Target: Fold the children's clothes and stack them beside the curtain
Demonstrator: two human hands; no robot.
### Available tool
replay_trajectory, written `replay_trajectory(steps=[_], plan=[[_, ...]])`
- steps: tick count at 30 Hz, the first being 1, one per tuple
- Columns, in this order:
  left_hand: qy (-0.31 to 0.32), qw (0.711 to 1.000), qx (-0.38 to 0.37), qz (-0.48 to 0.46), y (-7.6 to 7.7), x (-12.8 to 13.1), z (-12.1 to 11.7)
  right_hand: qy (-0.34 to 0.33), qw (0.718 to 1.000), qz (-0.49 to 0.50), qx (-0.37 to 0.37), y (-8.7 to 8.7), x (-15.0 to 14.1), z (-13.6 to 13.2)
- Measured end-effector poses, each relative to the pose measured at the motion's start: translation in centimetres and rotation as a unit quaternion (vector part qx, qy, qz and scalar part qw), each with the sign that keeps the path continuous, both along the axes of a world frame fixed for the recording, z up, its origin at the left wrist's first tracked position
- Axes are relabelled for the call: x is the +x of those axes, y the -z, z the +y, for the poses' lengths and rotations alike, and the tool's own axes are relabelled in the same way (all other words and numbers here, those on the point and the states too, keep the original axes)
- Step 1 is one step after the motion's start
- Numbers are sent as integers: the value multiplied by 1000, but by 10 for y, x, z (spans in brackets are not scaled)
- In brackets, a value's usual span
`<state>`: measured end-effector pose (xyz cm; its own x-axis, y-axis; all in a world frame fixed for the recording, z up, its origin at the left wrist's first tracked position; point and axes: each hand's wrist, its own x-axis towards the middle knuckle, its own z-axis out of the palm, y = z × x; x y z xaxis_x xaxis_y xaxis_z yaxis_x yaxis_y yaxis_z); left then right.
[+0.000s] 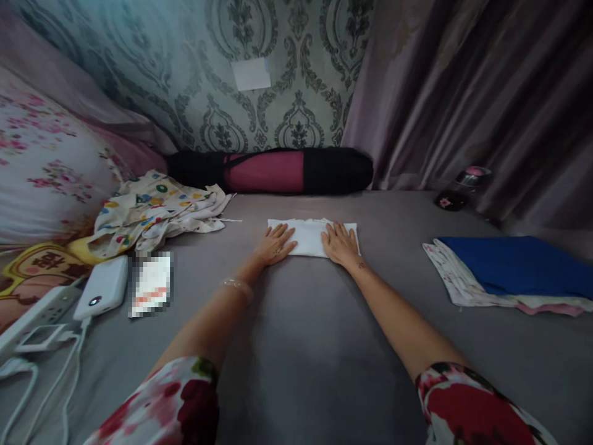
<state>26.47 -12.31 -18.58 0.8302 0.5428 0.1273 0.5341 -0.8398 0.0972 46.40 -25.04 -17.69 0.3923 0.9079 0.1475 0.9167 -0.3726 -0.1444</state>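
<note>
A white folded cloth (309, 239) lies flat on the grey sheet (306, 321) in front of me, its long side running left to right. My left hand (277, 245) rests palm down on its left end, fingers stretched out. On the right end lies my right hand (340, 243), also flat with the fingers spread. Between the two hands the middle of the cloth shows, with a slightly uneven far edge. What the cloth is when unfolded cannot be made out.
Folded fabrics with a blue one (519, 266) on top lie at right, a dark bottle (456, 191) behind them. At left are a crumpled patterned garment (157, 207), a power bank (102, 285), a power strip (44, 312) and cables. A black and pink roll (266, 171) lies along the wall.
</note>
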Motion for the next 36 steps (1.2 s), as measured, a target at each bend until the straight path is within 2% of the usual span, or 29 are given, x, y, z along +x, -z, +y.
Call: replay_trajectory(steps=[5,9,13,19,25,33,36], plan=[[0,1000,-1,2,-2,0,-2,4,1000,10,-20,-2,4,3],[2,1000,8,-18,-7,-1,-8,3,998,35,-49,-12,0,9],[23,998,35,-56,-12,-3,-12,-47,999,25,-4,-19,-22,19],[57,998,-14,-11,-13,-3,-8,-62,998,22,24,-7,-46,26],[53,998,-17,-13,-15,-3,-9,-60,997,8,47,0,-45,25],[50,998,-15,-38,-13,-4,-9,-64,998,26,-5,-16,-47,32],[19,998,5,-63,-10,-3,-9,-80,997,18,12,-19,-54,39]])
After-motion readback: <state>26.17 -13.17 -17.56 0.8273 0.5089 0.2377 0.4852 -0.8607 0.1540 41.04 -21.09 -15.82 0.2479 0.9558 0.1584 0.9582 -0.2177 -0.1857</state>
